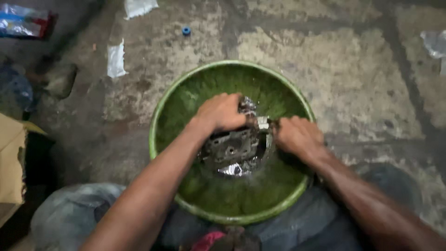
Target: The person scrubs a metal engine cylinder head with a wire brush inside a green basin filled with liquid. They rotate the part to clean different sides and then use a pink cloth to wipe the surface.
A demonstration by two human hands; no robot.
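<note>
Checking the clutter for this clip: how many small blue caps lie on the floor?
1: a small blue cap on the concrete floor, beyond the green basin. Others may be hidden in dark corners.

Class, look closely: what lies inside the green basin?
Inside the green basin sits a grey metal engine-like part, gripped by the left hand and right hand. Both hands cover its upper end; the basin's bottom beneath is hidden.

A grey, grimy cast-metal engine part [231, 149] with bolt holes and machined openings sits upright in the middle of a round green plastic basin [172, 100]. Its lower end stands in shallow liquid that glints silver. The basin rests on the concrete floor.
</note>
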